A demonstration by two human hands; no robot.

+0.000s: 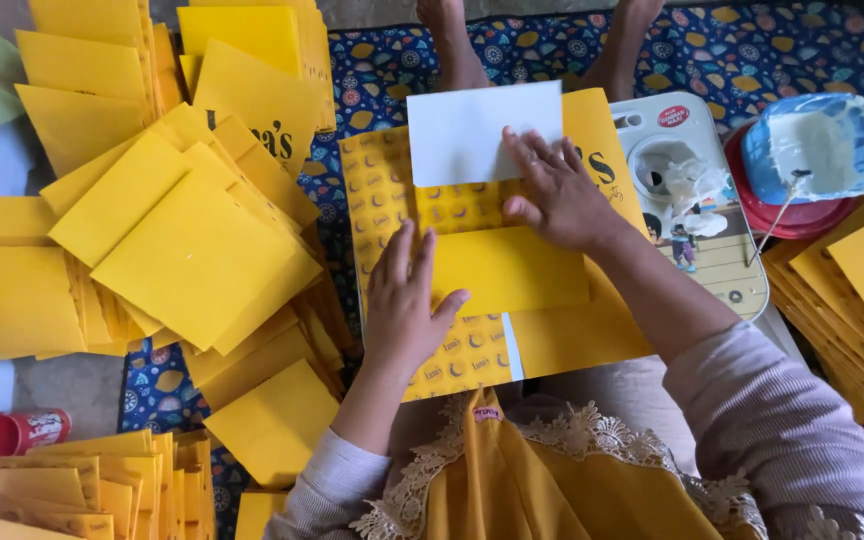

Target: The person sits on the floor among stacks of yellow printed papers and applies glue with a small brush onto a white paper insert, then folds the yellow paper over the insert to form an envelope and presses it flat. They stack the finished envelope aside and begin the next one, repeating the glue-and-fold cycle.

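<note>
Lying flat on the lap, over the blue patterned floor mat point(552, 50): a yellow paper envelope blank with a printed inner face point(472, 290), partly folded, a white rectangular paper flap point(467, 130) at its top edge.

Could go askew from here: flaps pressed down out of line, giving a crooked crease, or glue smeared by a sliding palm (no wet glue actually discernible on the paper).

Left hand point(402, 300): flat and open, fingers spread, gripping nothing, pressing on the folded yellow flap at its left end. Right hand point(557, 190): likewise flat, fingers extended over the white flap's lower corner and the yellow fold below, holding nothing.

Nearby: heaps of finished yellow envelopes point(182, 230) to the left, a blue bowl of white paste point(817, 145) with a stick on a red plate, right.
</note>
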